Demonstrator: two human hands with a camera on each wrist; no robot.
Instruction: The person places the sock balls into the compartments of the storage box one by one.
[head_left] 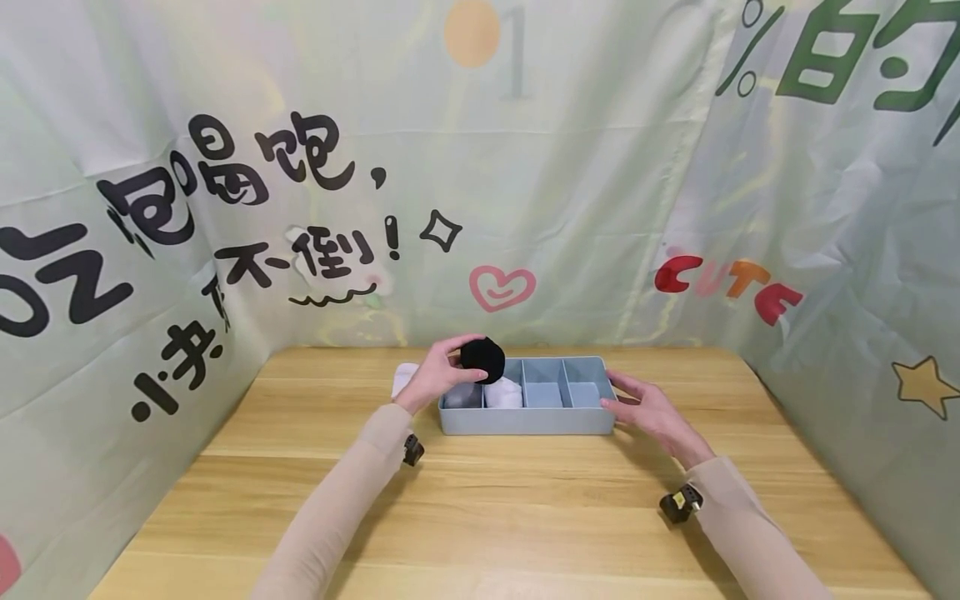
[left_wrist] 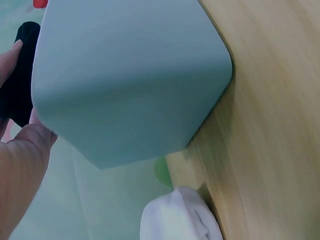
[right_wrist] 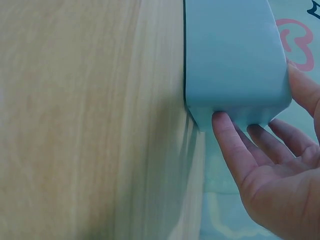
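A black bundle (head_left: 482, 361) is up over the left part of a blue box (head_left: 528, 422), pinched in the left grip (head_left: 438, 373). The right grip (head_left: 651, 410), fingers spread, touches the box's right end. The box sits on the counter (head_left: 510, 517).

Plain, pale beige cloth covers both arms: the left sleeve (head_left: 337, 492) and the right sleeve (head_left: 750, 521) are long, reach the wrists and crease softly in places. The left hand (head_left: 444, 372) and right hand (head_left: 654, 412) are bare. The left wrist camera (head_left: 413, 450) is small and black; the right wrist camera (head_left: 679, 505), black and boxy, bears a yellow patch and a pale, shiny stub.
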